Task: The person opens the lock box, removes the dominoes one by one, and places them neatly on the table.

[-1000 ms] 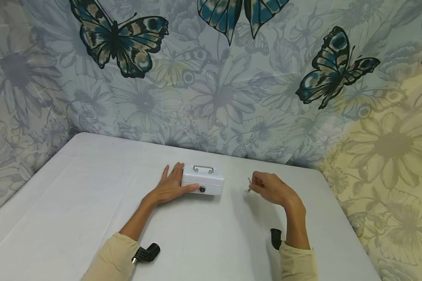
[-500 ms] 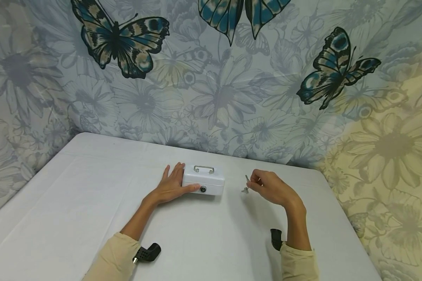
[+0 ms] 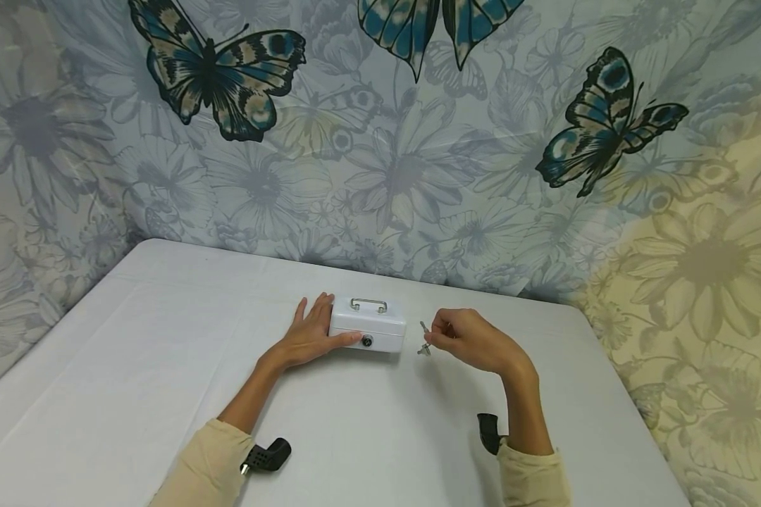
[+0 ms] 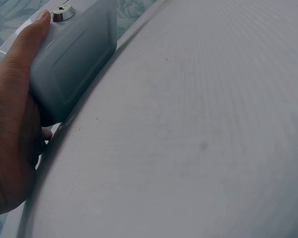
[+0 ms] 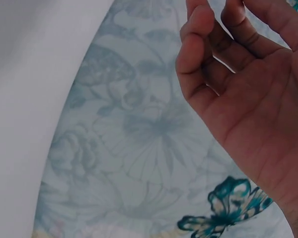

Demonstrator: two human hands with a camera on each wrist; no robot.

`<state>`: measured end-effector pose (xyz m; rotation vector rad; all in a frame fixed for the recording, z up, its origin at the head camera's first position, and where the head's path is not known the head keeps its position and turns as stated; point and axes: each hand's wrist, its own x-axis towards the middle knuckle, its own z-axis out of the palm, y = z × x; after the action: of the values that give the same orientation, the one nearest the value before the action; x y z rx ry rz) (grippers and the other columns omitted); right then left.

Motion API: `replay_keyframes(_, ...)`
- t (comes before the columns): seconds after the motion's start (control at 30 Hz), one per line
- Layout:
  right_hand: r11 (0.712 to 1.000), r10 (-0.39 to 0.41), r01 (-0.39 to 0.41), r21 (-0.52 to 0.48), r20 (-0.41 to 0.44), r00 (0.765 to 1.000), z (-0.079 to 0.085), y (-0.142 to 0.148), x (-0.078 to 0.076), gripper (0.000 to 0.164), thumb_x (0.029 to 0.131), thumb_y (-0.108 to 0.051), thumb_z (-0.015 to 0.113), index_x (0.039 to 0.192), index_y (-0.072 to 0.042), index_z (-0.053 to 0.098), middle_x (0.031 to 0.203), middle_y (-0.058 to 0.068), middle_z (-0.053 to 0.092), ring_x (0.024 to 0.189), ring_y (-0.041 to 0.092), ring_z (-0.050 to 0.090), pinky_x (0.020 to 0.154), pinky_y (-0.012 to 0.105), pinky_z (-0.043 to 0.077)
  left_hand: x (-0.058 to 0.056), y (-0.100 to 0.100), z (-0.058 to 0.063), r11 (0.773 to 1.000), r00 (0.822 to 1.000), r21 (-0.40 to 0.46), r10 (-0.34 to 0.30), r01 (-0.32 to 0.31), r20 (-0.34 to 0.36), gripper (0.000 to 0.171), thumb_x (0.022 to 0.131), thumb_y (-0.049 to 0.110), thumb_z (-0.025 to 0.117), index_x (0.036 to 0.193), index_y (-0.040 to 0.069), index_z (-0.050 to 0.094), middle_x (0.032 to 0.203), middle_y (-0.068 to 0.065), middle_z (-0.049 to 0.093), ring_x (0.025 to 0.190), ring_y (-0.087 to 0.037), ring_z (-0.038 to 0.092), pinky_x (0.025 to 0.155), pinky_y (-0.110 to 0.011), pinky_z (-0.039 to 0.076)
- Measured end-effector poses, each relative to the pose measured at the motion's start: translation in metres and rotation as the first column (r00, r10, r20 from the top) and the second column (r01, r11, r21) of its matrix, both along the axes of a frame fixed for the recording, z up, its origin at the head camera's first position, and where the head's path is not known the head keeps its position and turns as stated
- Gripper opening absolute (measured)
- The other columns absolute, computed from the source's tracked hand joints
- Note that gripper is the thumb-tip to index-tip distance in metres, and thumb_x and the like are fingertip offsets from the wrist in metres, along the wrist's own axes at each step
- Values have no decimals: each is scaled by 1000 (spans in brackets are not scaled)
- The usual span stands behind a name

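A small white cash box [image 3: 374, 327] with a metal handle on its lid and a round key lock [image 3: 366, 341] on its front sits on the table. My left hand [image 3: 307, 338] rests against its left end, fingers straight and spread along the side, thumb laid over the front beside the lock. In the left wrist view, the thumb lies along the box [image 4: 74, 59] up to the lock [image 4: 63, 12]. Just right of the box, my right hand [image 3: 475, 338] pinches a small bunch of metal keys [image 3: 424, 349] between thumb and fingers. The keys are out of sight in the right wrist view.
A white cloth covers the table [image 3: 165, 338], whose far edge meets a wall [image 3: 406, 176] with flower and butterfly print. Black wrist-camera mounts stick out from both sleeves, one at the left sleeve [image 3: 199, 458] and one at the right sleeve [image 3: 533, 479].
My right hand has moved left toward the box with the keys, which now show more clearly below the fingertips. The left hand and the box have stayed in place.
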<state>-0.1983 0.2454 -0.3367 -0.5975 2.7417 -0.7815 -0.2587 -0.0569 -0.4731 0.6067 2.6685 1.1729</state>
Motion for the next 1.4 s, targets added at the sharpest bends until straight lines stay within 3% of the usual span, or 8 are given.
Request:
replay_keyframes(0.27,996,89,-89,-14,56,994,-5,-30,2,16,101,-15,64,87,-8,64,73,-5,55,67,9,47,58,21,40,0,0,0,1000,1000,-1,5,-5,5,125,83,83,58,164,-4,19,174,-22,19,166,-38,6,132,-59,-10)
replay_keyframes(0.43,987,159,-158,-22,45,986,-14,-49,1,17,100,-14,66,84,-7,65,73,-5,57,65,5,46,55,19,37,0,1,-1,1000,1000,-12,9,-9,6,123,85,82,58,164,-3,19,174,-22,19,166,-38,6,132,-59,-10)
replay_keyframes(0.57,986,169,-168,-8,47,985,-21,-62,2,18,99,-13,67,81,-7,66,68,-8,54,61,3,44,53,18,34,0,1,-1,1000,1000,-13,2,-2,3,121,86,81,58,164,-2,19,174,-21,20,166,-38,7,132,-60,-9)
replay_keyframes(0.77,993,116,-116,21,17,993,-27,-75,4,25,96,-9,67,72,-11,61,58,-10,40,55,4,38,52,17,28,1,1,1,1000,1000,-15,4,-4,6,123,85,82,58,165,-2,16,174,-21,18,166,-38,7,132,-59,-9)
replay_keyframes(0.93,998,60,-60,23,0,998,-28,-82,4,24,94,-7,65,70,-10,62,59,-9,45,56,5,41,51,18,30,1,0,2,1000,1000,-13,7,-7,12,123,86,82,58,165,-3,17,175,-22,18,166,-38,6,132,-59,-10)
replay_keyframes(1.2,990,-140,140,-8,-27,990,-27,-91,8,27,91,-5,64,65,-10,60,60,-4,49,56,9,43,51,22,31,1,0,2,1000,1000,-13,3,-3,4,120,86,81,58,164,-3,21,174,-21,20,166,-38,7,132,-60,-9)
replay_keyframes(1.4,984,-179,178,-23,-77,981,-26,-99,12,33,89,-3,64,59,-12,54,56,-6,44,54,9,41,50,22,29,0,0,1,1000,1000,-12,5,-5,-2,120,87,80,58,164,-2,20,174,-21,21,166,-38,8,132,-60,-9)
